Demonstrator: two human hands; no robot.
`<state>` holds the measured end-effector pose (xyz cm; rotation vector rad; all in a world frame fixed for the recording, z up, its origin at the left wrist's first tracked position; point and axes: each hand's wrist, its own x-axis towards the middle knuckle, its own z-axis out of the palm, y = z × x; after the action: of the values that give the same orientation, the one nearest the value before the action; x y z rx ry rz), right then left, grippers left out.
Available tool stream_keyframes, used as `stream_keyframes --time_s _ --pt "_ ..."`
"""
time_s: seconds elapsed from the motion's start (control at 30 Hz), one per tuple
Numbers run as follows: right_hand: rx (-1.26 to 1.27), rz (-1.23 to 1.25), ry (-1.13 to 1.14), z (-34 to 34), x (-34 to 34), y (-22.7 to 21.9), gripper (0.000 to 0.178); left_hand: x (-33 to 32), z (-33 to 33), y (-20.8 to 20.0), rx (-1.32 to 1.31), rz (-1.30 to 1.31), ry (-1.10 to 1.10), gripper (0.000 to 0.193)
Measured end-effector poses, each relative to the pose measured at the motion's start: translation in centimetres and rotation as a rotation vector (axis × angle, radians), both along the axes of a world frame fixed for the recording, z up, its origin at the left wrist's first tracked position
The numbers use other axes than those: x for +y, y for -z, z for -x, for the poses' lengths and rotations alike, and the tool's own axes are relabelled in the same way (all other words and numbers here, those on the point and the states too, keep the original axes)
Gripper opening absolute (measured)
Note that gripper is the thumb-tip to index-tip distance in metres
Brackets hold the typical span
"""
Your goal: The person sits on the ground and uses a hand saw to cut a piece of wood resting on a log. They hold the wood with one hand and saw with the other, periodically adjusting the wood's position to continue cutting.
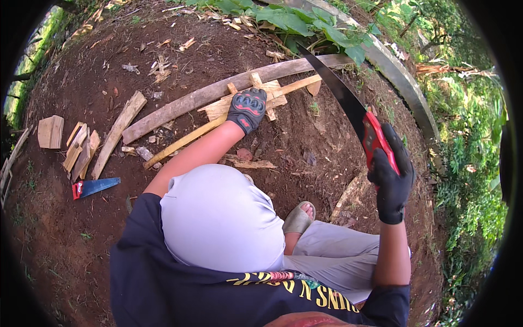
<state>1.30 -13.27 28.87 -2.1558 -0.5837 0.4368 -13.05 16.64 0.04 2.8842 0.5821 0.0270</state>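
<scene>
In a black glove with red marks, my left hand (248, 110) is closed on a long, thin wooden strip (190, 137), pressing near its middle. The strip lies slanted across short split wood pieces (215, 110), which rest beside a long curved pole (180, 108) on the ground. My right hand (391, 182), also gloved, grips the red handle of a handsaw (342, 90). The saw's dark blade points up and away, its tip near the far end of the pole. In this view the blade overlaps the strip's right end; whether they touch, I cannot tell.
A second handsaw (99, 186) with a blue blade lies at the left. Near it are split wood sticks (83, 152), a wood block (50, 132) and a longer plank (120, 133). Leafy plants (286, 20) and a curved concrete edge (406, 79) border the soil.
</scene>
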Motion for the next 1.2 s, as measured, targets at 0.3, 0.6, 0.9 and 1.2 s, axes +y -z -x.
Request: stream_keyframes --time_s 0.3,0.6,0.9,1.2 --pt "0.217 -0.227 -0.083 2.3 16.8 16.2 0.053 2.3 -1.5 0.1 -0.058 0.037 -0.02 0.03" --pt "0.179 -0.217 -0.135 1.6 18.5 22.6 0.051 2.2 -1.5 -0.6 -0.057 0.066 -0.032 0.021" --pt "0.17 0.124 -0.102 5.3 6.0 10.6 0.048 2.1 -1.3 -0.4 0.001 0.069 -0.083 0.022" --pt "0.197 0.173 -0.17 3.7 10.9 9.5 0.047 2.5 -0.7 -0.8 -0.018 0.015 -0.009 0.022"
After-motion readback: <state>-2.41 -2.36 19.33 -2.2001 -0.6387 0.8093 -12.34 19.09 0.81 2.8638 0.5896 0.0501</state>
